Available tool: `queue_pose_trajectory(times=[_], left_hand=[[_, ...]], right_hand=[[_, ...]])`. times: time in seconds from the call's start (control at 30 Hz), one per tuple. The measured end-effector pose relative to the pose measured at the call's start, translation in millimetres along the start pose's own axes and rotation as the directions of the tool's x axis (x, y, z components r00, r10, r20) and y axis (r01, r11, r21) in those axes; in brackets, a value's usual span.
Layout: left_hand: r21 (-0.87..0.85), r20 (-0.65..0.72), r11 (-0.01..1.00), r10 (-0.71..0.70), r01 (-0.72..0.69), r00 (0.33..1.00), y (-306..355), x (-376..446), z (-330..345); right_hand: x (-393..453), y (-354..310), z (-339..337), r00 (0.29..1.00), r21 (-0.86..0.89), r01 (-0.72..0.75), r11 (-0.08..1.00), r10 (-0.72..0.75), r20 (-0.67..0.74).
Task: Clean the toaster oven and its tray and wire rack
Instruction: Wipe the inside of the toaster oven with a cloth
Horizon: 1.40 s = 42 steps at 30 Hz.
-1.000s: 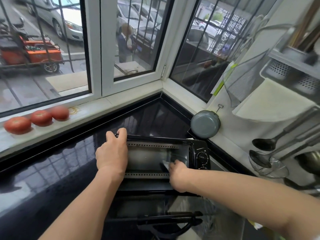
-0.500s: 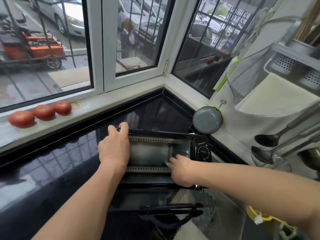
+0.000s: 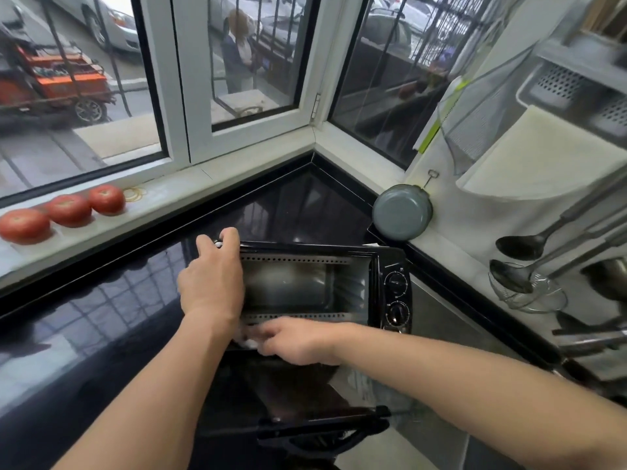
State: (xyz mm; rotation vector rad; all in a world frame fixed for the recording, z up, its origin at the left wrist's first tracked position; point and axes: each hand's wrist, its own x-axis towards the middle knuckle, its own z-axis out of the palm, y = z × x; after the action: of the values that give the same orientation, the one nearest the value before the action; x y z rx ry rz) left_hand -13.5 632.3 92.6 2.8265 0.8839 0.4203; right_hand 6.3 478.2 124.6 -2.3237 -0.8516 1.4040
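A black toaster oven point(image 3: 395, 290) stands on the dark glossy counter point(image 3: 101, 327) with its glass door point(image 3: 305, 395) folded down toward me and the cavity bare. My left hand point(image 3: 212, 283) grips the oven's top left corner. My right hand point(image 3: 298, 340), blurred, lies across the lower front edge of the cavity with the fingers pointing left. They press a small white cloth point(image 3: 251, 342) against the edge. No tray or wire rack is visible.
Three tomatoes point(image 3: 68, 208) lie on the window sill at left. A grey-blue pan point(image 3: 402, 212) leans in the corner right of the oven. Ladles and a skimmer point(image 3: 522, 276) hang on the right wall below a white board point(image 3: 543, 154).
My right hand has come out of the right side of the cavity and slid left and down to its front lower edge. The left hand keeps its grip on the oven top.
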Motion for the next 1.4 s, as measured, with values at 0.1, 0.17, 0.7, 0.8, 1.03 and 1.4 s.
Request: queue_pose_trajectory(times=[0.1, 0.17, 0.7, 0.8, 1.03, 1.4], left_hand=[[0.005, -0.005, 1.000, 0.012, -0.012, 1.000, -1.1, -1.2, -0.2], [0.003, 0.005, 1.000, 0.018, -0.018, 1.000, -1.6, -1.6, -1.5], [-0.032, 0.040, 0.999, 0.027, -0.025, 0.999, -0.2, 1.5, -4.9], [-0.035, 0.027, 0.999, 0.032, -0.031, 0.999, -1.3, -0.5, -4.6], [-0.063, -0.052, 0.998, 0.028, -0.031, 0.998, -5.2, -6.8, 3.9], [-0.073, -0.078, 0.997, -0.007, 0.001, 0.997, -1.8, -2.4, 5.0]], right_hand=[[-9.5, 2.3, 4.7, 0.996, -0.233, 0.091, 0.968, -0.093, 0.005], [-25.1, 12.4, -3.7, 0.999, -0.394, -0.008, 0.919, -0.009, -0.042], [-60.1, 41.1, -30.8, 0.960, -0.960, -0.278, 0.016, 0.030, -0.278], [-39.7, 54.4, -43.0, 0.959, -0.963, -0.235, -0.131, 0.131, -0.252], [51.3, 71.9, -62.4, 0.932, -0.954, -0.278, 0.114, 0.273, -0.239], [58.6, 69.6, -51.1, 0.869, -0.925, -0.372, -0.083, 0.319, -0.378]])
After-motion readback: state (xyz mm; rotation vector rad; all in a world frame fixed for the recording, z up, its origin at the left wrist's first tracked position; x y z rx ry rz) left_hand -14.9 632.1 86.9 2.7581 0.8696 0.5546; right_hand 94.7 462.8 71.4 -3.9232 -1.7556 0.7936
